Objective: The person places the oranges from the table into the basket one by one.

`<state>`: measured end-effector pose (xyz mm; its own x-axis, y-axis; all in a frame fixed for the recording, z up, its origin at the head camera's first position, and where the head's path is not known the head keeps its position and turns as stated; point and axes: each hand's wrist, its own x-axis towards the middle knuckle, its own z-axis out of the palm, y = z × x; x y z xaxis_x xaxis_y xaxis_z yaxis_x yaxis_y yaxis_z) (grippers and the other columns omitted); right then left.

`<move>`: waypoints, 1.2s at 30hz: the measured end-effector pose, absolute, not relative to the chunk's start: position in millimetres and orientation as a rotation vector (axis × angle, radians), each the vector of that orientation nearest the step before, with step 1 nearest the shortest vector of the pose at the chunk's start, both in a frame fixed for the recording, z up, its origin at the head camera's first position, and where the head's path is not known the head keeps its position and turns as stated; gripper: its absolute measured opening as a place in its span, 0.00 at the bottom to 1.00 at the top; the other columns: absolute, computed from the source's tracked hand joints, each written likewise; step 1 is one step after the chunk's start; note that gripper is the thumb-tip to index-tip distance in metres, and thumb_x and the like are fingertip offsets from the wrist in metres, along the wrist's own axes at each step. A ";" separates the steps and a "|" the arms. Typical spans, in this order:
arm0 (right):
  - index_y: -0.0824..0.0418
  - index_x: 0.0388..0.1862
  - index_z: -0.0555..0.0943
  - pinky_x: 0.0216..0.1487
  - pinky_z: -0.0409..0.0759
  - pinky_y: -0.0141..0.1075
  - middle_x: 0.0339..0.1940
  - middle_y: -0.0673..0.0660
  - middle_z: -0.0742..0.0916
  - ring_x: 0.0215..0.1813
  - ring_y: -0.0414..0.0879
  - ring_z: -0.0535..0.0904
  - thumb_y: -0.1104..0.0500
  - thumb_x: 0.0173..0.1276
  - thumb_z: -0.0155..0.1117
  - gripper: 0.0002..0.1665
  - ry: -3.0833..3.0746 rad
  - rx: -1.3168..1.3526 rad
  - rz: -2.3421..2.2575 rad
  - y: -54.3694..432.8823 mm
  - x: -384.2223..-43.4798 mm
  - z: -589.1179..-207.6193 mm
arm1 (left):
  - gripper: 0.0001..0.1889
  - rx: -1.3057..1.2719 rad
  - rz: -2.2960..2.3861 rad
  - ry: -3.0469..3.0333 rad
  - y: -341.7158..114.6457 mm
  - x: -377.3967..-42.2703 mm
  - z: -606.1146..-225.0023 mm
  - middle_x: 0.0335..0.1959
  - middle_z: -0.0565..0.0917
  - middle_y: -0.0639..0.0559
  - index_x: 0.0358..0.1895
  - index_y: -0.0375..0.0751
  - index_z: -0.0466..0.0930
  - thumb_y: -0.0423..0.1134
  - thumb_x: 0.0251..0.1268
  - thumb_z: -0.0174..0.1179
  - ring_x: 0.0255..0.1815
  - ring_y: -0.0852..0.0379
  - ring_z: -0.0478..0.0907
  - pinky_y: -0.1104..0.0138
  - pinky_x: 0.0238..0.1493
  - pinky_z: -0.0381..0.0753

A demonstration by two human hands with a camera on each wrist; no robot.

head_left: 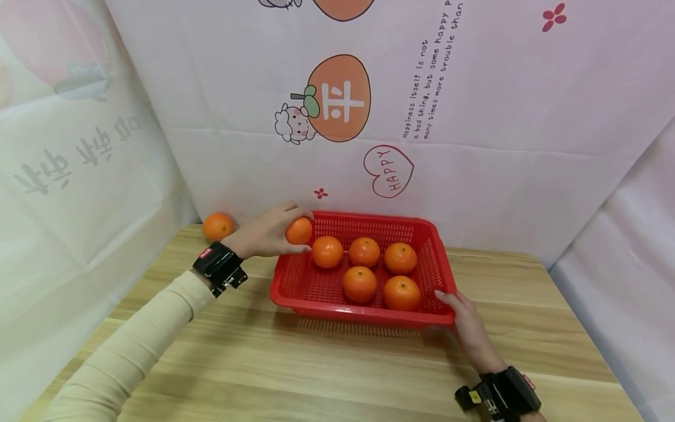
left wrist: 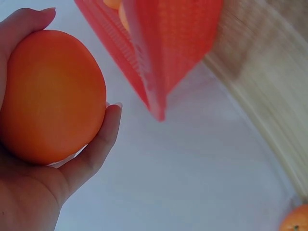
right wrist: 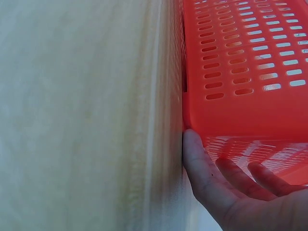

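Observation:
In the head view my left hand [head_left: 269, 231] grips an orange [head_left: 299, 231], thumb on one side and fingers on the other, at the back left corner of a red plastic basket [head_left: 364, 313]. The left wrist view shows this orange [left wrist: 53, 96] large in the palm, with the basket wall [left wrist: 183, 43] beyond. Several oranges [head_left: 360, 284] lie inside the basket. My right hand [head_left: 469, 328] holds the basket's front right corner, thumb over the rim. Seen from the right wrist, its fingers [right wrist: 199, 163] lie against the outside of the slotted basket [right wrist: 250, 115].
One more orange [head_left: 218, 227] sits at the table's back left, behind my left wrist. The wooden table [head_left: 253, 363] is bordered by white printed cloth [head_left: 474, 193] at the back and both sides. Each wrist carries a black camera strap [head_left: 220, 266].

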<state>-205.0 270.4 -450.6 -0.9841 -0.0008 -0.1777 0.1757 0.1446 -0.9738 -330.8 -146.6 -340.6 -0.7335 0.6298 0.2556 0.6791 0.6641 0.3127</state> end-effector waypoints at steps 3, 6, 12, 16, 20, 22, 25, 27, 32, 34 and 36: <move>0.59 0.86 0.56 0.55 0.81 0.24 0.79 0.64 0.71 0.57 0.32 0.82 0.47 0.87 0.44 0.36 2.267 0.186 -1.962 270.0 -205.1 -450.3 | 0.30 -1.114 -0.590 -2.744 -140.5 -328.6 -339.2 0.56 0.80 0.48 0.62 0.46 0.79 0.51 0.59 0.77 0.50 0.50 0.81 0.59 0.50 0.88; 0.59 0.86 0.57 0.55 0.82 0.25 0.78 0.64 0.72 0.56 0.32 0.82 0.48 0.87 0.44 0.35 2.263 0.190 -1.973 269.6 -205.3 -450.0 | 0.30 -1.140 -0.596 -2.733 -136.2 -327.6 -339.6 0.57 0.80 0.47 0.62 0.45 0.79 0.50 0.58 0.77 0.51 0.50 0.81 0.59 0.51 0.88; 0.60 0.85 0.57 0.54 0.82 0.25 0.75 0.61 0.75 0.56 0.31 0.82 0.48 0.86 0.46 0.36 2.262 0.187 -1.988 270.3 -205.5 -450.1 | 0.29 -1.182 -0.589 -2.717 -126.0 -325.7 -339.6 0.58 0.80 0.47 0.62 0.45 0.80 0.48 0.58 0.76 0.53 0.51 0.79 0.60 0.50 0.87; 0.61 0.85 0.58 0.53 0.82 0.26 0.70 0.56 0.78 0.55 0.32 0.83 0.49 0.86 0.46 0.35 2.260 0.189 -1.990 271.3 -205.6 -451.2 | 0.28 -1.214 -0.570 -2.723 -115.7 -323.5 -338.2 0.59 0.81 0.48 0.62 0.46 0.79 0.48 0.59 0.74 0.54 0.51 0.79 0.61 0.50 0.87; 0.61 0.85 0.58 0.53 0.83 0.26 0.69 0.55 0.79 0.55 0.33 0.83 0.49 0.86 0.45 0.35 2.254 0.196 -1.987 272.0 -205.8 -452.9 | 0.28 -1.227 -0.574 -2.755 -103.5 -320.9 -339.3 0.58 0.81 0.49 0.62 0.48 0.79 0.51 0.60 0.74 0.53 0.52 0.80 0.62 0.50 0.87; 0.61 0.85 0.58 0.53 0.82 0.26 0.69 0.54 0.79 0.55 0.33 0.83 0.49 0.86 0.45 0.35 2.246 0.201 -1.987 272.1 -205.7 -453.7 | 0.28 -1.228 -0.599 -2.787 -97.9 -320.1 -340.6 0.58 0.80 0.50 0.63 0.50 0.78 0.52 0.61 0.74 0.52 0.53 0.80 0.63 0.49 0.87; 0.61 0.85 0.58 0.53 0.82 0.26 0.68 0.52 0.79 0.55 0.33 0.83 0.50 0.87 0.45 0.34 2.235 0.208 -1.988 271.2 -205.1 -454.1 | 0.29 -1.229 -0.639 -2.832 -91.1 -319.0 -343.1 0.57 0.78 0.52 0.64 0.53 0.77 0.54 0.61 0.74 0.51 0.55 0.80 0.64 0.50 0.88; 0.61 0.85 0.58 0.53 0.83 0.26 0.66 0.50 0.80 0.55 0.34 0.83 0.50 0.86 0.45 0.34 2.228 0.205 -1.991 270.6 -204.7 -454.0 | 0.29 -1.246 -0.660 -2.841 -87.6 -318.8 -345.1 0.56 0.78 0.53 0.64 0.54 0.77 0.54 0.61 0.75 0.52 0.56 0.80 0.64 0.51 0.87; 0.61 0.85 0.57 0.53 0.83 0.26 0.71 0.57 0.78 0.55 0.34 0.83 0.50 0.87 0.44 0.35 2.236 0.200 -1.986 269.5 -204.8 -452.3 | 0.30 -1.286 -0.618 -2.836 -78.8 -317.6 -348.3 0.56 0.78 0.54 0.64 0.53 0.78 0.54 0.61 0.75 0.52 0.57 0.79 0.64 0.54 0.85; 0.61 0.85 0.57 0.53 0.83 0.26 0.75 0.62 0.75 0.56 0.34 0.83 0.49 0.87 0.44 0.35 2.243 0.200 -1.981 269.4 -205.0 -451.3 | 0.29 -1.296 -0.592 -2.837 -75.2 -317.6 -348.8 0.56 0.78 0.54 0.64 0.53 0.77 0.54 0.61 0.75 0.53 0.57 0.78 0.64 0.54 0.85; 0.60 0.86 0.56 0.54 0.83 0.26 0.78 0.66 0.71 0.56 0.34 0.83 0.48 0.87 0.44 0.36 2.249 0.197 -1.976 269.3 -205.2 -450.5 | 0.30 -1.313 -0.574 -2.851 -71.8 -317.7 -348.6 0.57 0.78 0.54 0.64 0.53 0.77 0.53 0.61 0.75 0.53 0.57 0.78 0.64 0.55 0.85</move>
